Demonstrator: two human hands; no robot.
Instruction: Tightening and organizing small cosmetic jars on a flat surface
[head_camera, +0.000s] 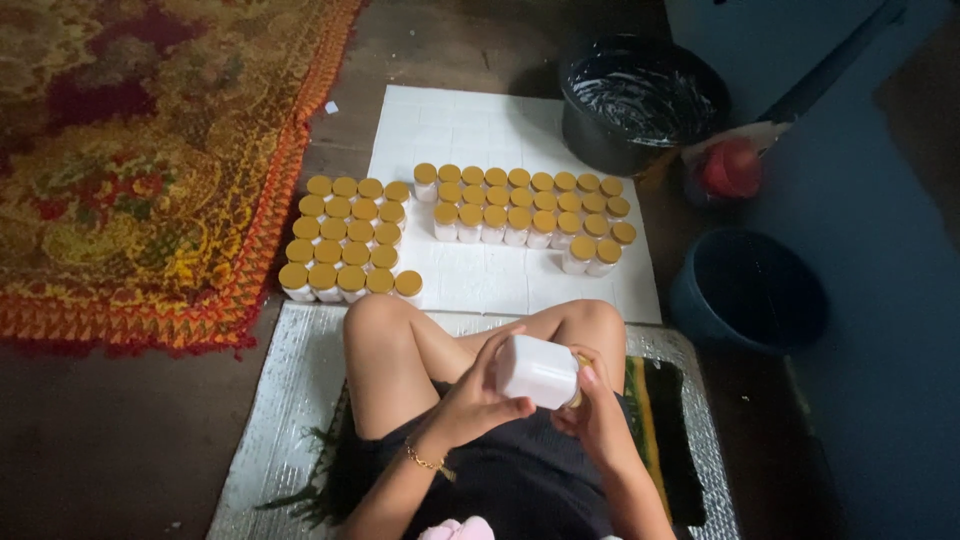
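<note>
Right now the white jar (537, 371) is lying on its side in the lower middle of the frame, held between both hands above the person's crossed legs. The left hand (480, 398) is wrapping around the jar's white body from the near side, fingers curling over its bottom end. The right hand (595, 410) is closing on the other end, where a sliver of the gold lid (581, 362) is showing; how tightly it is gripping I cannot tell. A thin gold bracelet (428, 461) is hanging at the left wrist.

The person is sitting on a silvery mat (285, 400) with a dark cloth (665, 430) lying over part of it. Just beyond the knees, a white sheet (470, 125) is carrying two blocks of upright gold-lidded jars: one block (348, 238) at the sheet's left edge, spilling onto the floor, and a longer block (528, 212) across the middle of the frame. A black bucket (640, 100) is standing at upper right, a dark blue tub (748, 290) below it, and a patterned red and yellow rug (150, 160) is filling the upper left.
</note>
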